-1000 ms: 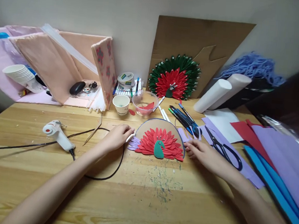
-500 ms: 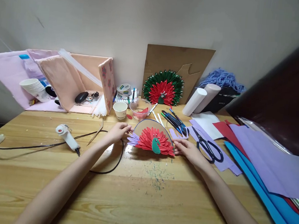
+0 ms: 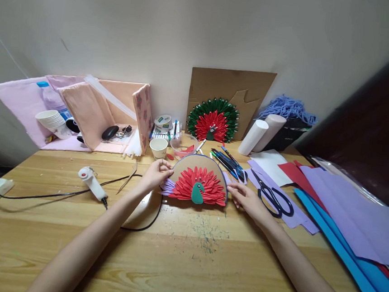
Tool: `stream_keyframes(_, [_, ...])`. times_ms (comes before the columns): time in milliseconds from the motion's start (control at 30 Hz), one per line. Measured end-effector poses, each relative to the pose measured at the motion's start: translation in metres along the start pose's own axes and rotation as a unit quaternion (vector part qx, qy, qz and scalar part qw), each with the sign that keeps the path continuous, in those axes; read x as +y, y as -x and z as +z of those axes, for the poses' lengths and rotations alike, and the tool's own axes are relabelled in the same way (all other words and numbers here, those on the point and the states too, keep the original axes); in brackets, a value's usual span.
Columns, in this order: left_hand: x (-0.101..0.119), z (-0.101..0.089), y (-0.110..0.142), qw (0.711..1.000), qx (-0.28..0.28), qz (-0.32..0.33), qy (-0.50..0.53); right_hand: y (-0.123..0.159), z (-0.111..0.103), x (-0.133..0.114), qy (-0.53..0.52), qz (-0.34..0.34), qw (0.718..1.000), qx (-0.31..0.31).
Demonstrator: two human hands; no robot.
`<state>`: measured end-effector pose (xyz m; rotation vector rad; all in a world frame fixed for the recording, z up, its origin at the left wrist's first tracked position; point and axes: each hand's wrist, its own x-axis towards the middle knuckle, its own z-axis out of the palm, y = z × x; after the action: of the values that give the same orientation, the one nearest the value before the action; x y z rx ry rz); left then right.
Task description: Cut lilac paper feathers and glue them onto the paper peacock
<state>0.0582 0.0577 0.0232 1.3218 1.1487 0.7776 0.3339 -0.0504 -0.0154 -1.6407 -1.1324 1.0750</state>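
At the middle of the wooden table (image 3: 183, 277), we enter one semicircular peacock panel (image 3: 209, 170): tan backing with a dark blue rim, layered red petals, a green bird's body at front centre, purple strips at the lower left. Our left hand (image 3: 158, 174) pinches its left edge just above those strips; our right hand (image 3: 244, 199) pinches the right edge between thumb and fingers. The panel leans back, face towards us; whether its lower edge rests on the wood, we cannot tell for the shadow beneath.

Left of the left hand: one white glue gun (image 3: 92, 184), lying, with black cord (image 3: 152, 219). Beyond the panel: one paper cup (image 3: 158, 148), one clear plastic bowl (image 3: 176, 146) holding red pieces, and a cluster of dark pens (image 3: 227, 161).

Beside the right hand: one pair of black-handled scissors (image 3: 268, 191), lying on purple strips. Further right: purple sheets (image 3: 352, 214) and blue sheets (image 3: 342, 250), overlapping.

Against the wall: one upright cardboard sheet (image 3: 213, 84), a green-and-red peacock (image 3: 213, 120) before it, two white rolls (image 3: 254, 137) leaning, blue yarn (image 3: 288, 108) heaped behind them.
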Motion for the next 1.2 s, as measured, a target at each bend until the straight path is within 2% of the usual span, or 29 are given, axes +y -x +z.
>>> stream_keyframes(133, [0.011, 0.002, 0.005, 0.999, -0.009, 0.024, 0.025, 0.002, -0.001, -0.004, -0.022, -0.01, 0.999, -0.043])
stream_keyframes(367, [0.014, 0.002, 0.009, 0.998, -0.016, 0.044, -0.048, 0.001, -0.005, -0.009, -0.058, -0.042, 0.997, 0.014])
stream_keyframes(600, [0.01, 0.002, 0.01, 0.995, 0.013, 0.07, -0.072, 0.001, -0.004, -0.009, -0.047, -0.037, 0.998, 0.005])
stream_keyframes(900, [0.005, 0.0, 0.005, 0.993, 0.018, 0.099, -0.059, -0.003, -0.004, -0.003, -0.065, -0.036, 0.997, -0.002])
stream_keyframes(1033, [0.003, -0.001, 0.001, 0.995, 0.01, 0.083, -0.059, -0.004, -0.006, 0.0, -0.065, -0.045, 0.997, -0.011])
stream_keyframes(1133, [0.002, -0.002, -0.004, 0.998, 0.004, 0.042, -0.047, -0.003, -0.006, 0.001, -0.065, -0.049, 0.996, -0.02])
stream_keyframes(1200, [0.001, -0.001, -0.006, 0.999, -0.019, 0.012, -0.037, -0.002, -0.005, 0.001, -0.065, -0.045, 0.996, -0.03])
